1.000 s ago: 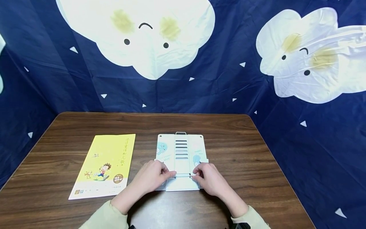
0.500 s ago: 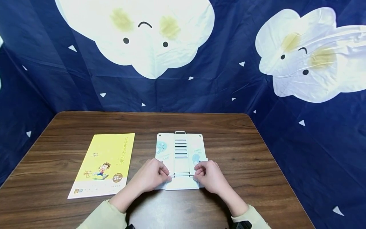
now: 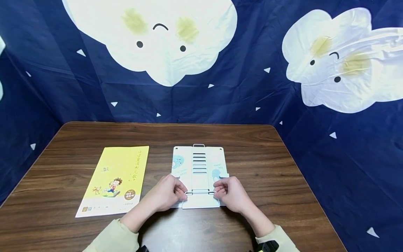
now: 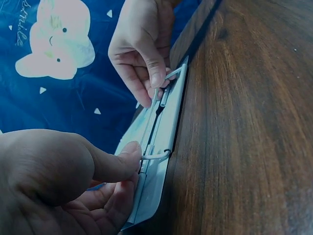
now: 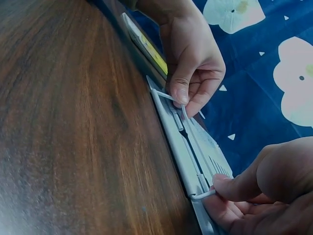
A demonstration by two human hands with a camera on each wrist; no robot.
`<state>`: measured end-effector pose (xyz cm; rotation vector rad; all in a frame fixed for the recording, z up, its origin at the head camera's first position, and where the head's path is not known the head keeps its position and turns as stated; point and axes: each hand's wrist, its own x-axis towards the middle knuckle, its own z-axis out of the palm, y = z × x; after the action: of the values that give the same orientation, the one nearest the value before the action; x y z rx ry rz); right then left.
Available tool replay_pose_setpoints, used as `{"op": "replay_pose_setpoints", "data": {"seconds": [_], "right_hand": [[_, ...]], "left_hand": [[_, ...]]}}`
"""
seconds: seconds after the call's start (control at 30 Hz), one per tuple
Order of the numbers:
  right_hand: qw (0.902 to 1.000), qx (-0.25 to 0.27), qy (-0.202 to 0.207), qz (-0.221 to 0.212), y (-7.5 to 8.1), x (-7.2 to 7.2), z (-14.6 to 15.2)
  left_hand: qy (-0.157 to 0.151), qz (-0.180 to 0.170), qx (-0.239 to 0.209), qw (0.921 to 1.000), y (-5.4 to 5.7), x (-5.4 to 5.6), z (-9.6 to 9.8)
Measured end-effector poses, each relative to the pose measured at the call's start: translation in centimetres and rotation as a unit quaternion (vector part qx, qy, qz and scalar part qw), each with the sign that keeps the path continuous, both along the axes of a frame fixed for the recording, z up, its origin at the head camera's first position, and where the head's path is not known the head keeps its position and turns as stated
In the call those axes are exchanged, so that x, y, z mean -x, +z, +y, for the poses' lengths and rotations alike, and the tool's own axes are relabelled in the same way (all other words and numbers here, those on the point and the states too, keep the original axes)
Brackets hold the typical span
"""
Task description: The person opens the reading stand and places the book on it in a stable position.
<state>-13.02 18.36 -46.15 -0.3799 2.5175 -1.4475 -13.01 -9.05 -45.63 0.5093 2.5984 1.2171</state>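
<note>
A white metal book stand point(image 3: 199, 182) with pale blue cartoon prints and a slotted middle strip lies flat on the table. Both hands are at its near part. My left hand point(image 3: 165, 192) pinches one corner of a white wire support point(image 4: 155, 156) between thumb and index finger. My right hand point(image 3: 232, 194) pinches the opposite corner, as the right wrist view shows with the wire support point(image 5: 203, 195). The wire stands raised from the stand's near edge, its ends set in that edge. Fingers hide parts of the lower plate.
A yellow children's book point(image 3: 116, 182) with a cartoon cover lies left of the stand, beyond my left forearm. The brown wooden table point(image 3: 258, 157) ends at a dark blue curtain point(image 3: 189, 108) printed with white clouds.
My left thumb and fingers have drawn slightly leftward along the wire, to its corner. The right fingers have shifted slightly. The stand and the yellow book stay in place.
</note>
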Motion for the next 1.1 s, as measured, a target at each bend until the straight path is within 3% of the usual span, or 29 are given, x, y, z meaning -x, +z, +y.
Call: {"op": "replay_pose_setpoints", "data": {"seconds": [0.37,0.73,1.1], "right_hand": [[0.9920,-0.109,0.050,0.040,0.51,0.11,-0.58],[0.9904,-0.114,0.049,0.061,0.29,0.00,-0.59],[0.9936,-0.091,0.033,0.057,0.13,-0.33,-0.75]], "left_hand": [[0.014,-0.020,0.010,0.9997,0.14,-0.10,0.39],[0.005,0.017,0.014,0.9997,-0.33,-0.19,0.29],[0.013,0.007,-0.007,0.9999,-0.48,-0.40,0.32]]}}
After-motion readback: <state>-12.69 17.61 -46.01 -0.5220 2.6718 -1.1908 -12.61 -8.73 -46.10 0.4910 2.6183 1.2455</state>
